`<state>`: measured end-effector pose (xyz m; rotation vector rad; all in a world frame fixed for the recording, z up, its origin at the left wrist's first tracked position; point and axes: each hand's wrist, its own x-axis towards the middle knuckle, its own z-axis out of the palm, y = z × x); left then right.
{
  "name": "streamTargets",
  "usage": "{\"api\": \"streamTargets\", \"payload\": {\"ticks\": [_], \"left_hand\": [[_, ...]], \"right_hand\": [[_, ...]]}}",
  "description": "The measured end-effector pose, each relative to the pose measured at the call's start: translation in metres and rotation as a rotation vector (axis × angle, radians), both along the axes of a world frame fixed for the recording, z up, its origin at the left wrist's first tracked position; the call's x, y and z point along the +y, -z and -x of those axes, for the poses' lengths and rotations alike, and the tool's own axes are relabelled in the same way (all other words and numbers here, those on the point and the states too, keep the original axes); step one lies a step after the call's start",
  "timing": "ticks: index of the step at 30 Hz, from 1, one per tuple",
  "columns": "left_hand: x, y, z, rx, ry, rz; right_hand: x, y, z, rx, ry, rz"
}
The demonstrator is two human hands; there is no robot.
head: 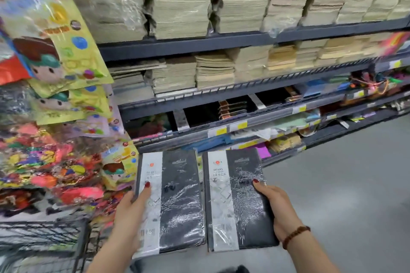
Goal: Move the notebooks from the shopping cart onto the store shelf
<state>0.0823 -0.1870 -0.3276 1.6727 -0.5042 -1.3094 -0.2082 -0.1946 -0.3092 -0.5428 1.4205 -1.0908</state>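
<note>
I hold two black diary notebooks wrapped in shiny plastic, each with a pale band down its left side. My left hand [131,213] grips the left notebook [177,201] at its left edge, thumb on the cover. My right hand [277,208] grips the right notebook [235,201] at its right edge. Both notebooks are flat, side by side, low in front of the grey store shelf [221,95]. A dark slot with similar black notebooks [233,108] lies on a lower tier. The wire shopping cart [44,239] is at the bottom left.
Tall stacks of tan paper pads [182,2] fill the upper tiers. Colourful toy packets [66,55] hang on the left, close to my left arm. Yellow price tags [239,126] line the shelf edges. Grey floor [343,184] stretches to the right.
</note>
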Motion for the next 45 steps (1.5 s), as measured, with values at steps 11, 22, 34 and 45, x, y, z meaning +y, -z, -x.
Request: {"api": "streamTargets", "payload": {"ticks": [11,22,34,45], "left_hand": [[-0.056,0.007,0.052,-0.106,-0.366,-0.091],[-0.105,0.052,0.081,-0.108,-0.613,-0.175],[-0.134,0.082,0.089,-0.154,-0.640,-0.100],[-0.134,0.086,0.092,-0.014,-0.522,-0.012]], "right_hand": [[-0.160,0.015,0.028,-0.013,-0.354,-0.140],[-0.281,0.069,0.013,-0.068,-0.470,-0.284],[-0.340,0.114,-0.029,-0.030,-0.514,-0.130],[-0.311,0.109,-0.010,0.520,-1.010,0.156]]}}
